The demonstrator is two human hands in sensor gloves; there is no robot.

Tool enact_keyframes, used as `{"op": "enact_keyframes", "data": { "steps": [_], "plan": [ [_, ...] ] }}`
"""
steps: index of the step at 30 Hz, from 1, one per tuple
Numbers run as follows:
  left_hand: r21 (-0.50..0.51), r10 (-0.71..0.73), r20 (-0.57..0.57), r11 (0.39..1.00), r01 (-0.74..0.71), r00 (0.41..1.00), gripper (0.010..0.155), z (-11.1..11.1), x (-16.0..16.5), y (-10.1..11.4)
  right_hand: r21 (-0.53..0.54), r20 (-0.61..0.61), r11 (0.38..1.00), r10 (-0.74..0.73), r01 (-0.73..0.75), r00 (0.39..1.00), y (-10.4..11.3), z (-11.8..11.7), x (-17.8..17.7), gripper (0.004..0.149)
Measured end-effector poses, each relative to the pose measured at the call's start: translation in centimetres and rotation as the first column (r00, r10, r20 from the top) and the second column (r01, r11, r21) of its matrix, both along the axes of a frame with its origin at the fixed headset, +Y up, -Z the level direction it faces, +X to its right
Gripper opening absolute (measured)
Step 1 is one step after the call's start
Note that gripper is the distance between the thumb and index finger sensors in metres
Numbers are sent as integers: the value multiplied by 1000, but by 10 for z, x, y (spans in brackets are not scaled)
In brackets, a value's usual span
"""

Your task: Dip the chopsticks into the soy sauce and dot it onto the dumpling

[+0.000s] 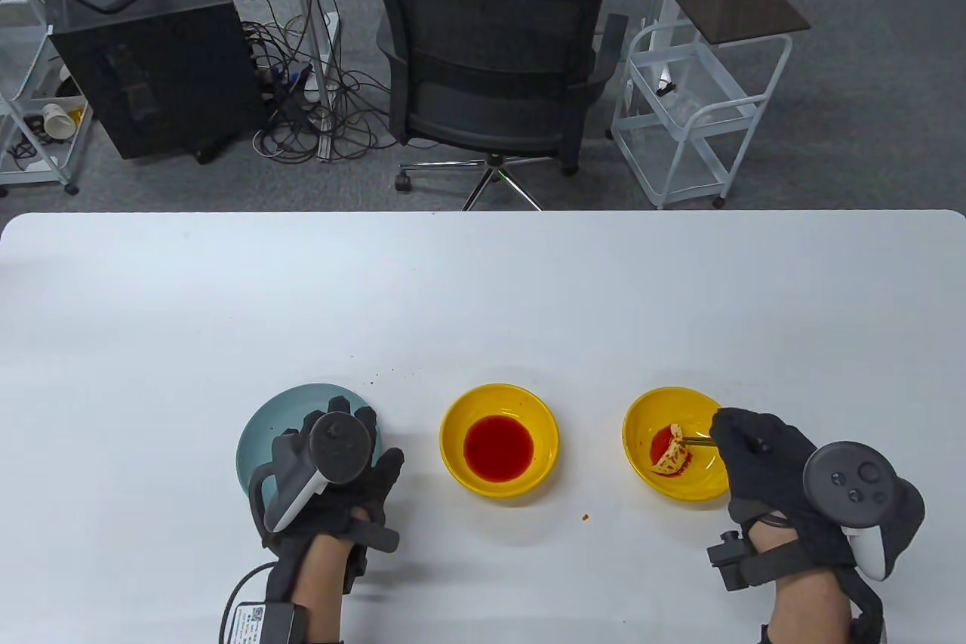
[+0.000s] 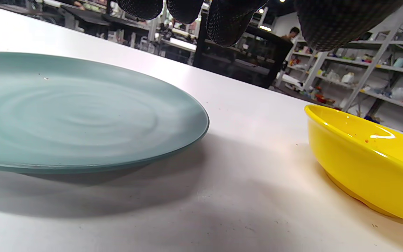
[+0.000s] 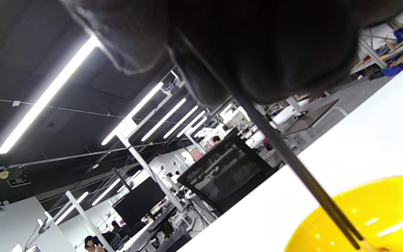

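At the table's left, the left hand [image 1: 332, 474] rested palm-down over the teal plate [image 1: 260, 440], fingers spread, holding nothing. The centre sauce bowl [image 1: 499, 439] held red sauce. At right, the right hand [image 1: 758, 448] gripped the chopsticks [image 1: 698, 440], tips on the dumpling [image 1: 672, 455] in its yellow bowl [image 1: 641, 425]. Dotting appeared underway; the next dip would require travel left.

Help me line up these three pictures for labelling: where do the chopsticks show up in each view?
Table view: the chopsticks show lower right, running from the right hand to the dumpling in the right yellow bowl.
Left wrist view: not in it.
Right wrist view: the chopsticks run diagonally from the glove to the bottom right.
Shared landmark: the right yellow bowl, seen in the table and right wrist views.
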State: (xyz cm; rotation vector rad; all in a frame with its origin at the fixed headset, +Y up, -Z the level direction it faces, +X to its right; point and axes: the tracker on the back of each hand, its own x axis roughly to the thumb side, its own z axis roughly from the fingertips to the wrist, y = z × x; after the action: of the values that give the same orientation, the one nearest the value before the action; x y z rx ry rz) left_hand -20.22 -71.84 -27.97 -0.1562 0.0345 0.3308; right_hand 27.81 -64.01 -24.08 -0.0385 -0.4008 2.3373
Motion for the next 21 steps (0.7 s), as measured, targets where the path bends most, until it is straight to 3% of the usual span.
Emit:
{"op": "enact_keyframes", "data": {
  "steps": [8, 16, 21],
  "plan": [
    [-2, 0, -1, 1000, 0, 1000, 77, 0, 0, 0, -4, 12, 997, 73, -73, 997, -3, -3, -11, 51],
    [-3, 7, 1, 1000, -7, 1000, 77, 0, -1, 0, -10, -17, 999, 51, -52, 999, -2, -2, -12, 51],
    [15, 14, 13, 1000, -14, 1000, 77, 1, 1, 3, 91, -42, 996, 6, -3, 999, 7, 6, -12, 50]
  ]
}}
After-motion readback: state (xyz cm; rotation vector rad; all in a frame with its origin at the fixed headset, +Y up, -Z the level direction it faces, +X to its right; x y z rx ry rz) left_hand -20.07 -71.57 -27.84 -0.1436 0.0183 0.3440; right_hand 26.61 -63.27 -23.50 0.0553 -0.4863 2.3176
